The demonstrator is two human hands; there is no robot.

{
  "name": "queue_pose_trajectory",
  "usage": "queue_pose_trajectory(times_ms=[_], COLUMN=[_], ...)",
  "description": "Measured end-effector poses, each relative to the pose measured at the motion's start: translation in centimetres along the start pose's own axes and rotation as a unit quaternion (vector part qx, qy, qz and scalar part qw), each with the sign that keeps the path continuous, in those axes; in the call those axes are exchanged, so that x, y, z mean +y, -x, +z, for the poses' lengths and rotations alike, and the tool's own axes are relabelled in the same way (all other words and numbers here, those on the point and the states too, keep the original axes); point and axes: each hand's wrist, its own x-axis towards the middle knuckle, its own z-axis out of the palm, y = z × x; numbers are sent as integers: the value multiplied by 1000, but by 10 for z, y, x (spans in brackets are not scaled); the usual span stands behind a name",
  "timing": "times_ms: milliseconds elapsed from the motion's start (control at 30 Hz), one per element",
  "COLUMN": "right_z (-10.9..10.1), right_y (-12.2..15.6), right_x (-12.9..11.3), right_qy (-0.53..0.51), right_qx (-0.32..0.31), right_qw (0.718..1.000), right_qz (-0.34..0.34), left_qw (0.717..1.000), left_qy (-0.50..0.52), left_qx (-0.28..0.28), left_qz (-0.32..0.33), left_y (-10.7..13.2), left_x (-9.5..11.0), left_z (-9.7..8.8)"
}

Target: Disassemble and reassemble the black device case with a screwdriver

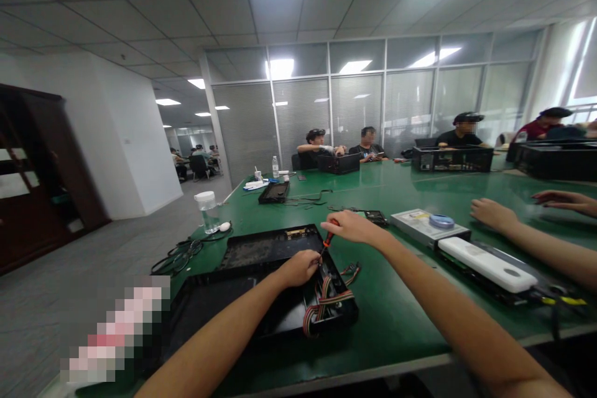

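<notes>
In the head view, my right hand is closed around the handle of a red and black screwdriver. The screwdriver slants down to the right-hand part of an open black computer case. Close to its tip, my left hand is pinched over the case; whatever its fingers hold is too small and hidden to make out. Striped ribbon cables lie over the case's near right corner. Behind my hands is a flat black panel with a brass-coloured strip.
Left of the case are a clear jar and coiled black cables. On the right sit a silver drive box, a roll of tape, a white device and another person's hands. Several people work across the green table.
</notes>
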Motion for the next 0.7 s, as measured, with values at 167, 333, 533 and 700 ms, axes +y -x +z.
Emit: queue_pose_trajectory(times_ms=[167,333,533,700], right_z=[51,79,76,85], right_y=[21,16,10,11], right_x=[69,101,96,83], right_qy=[-300,-613,-708,-730], right_qx=[138,254,242,199], right_qw=[939,714,621,604], right_qz=[97,222,233,251], left_qw=[1000,999,981,885], left_qy=[-6,-8,86,144], left_qx=[6,38,-145,-346], left_qz=[10,20,-99,-275], left_y=[2,-1,5,24], left_x=[0,2,-8,-26], left_z=[1,-11,-59,-65])
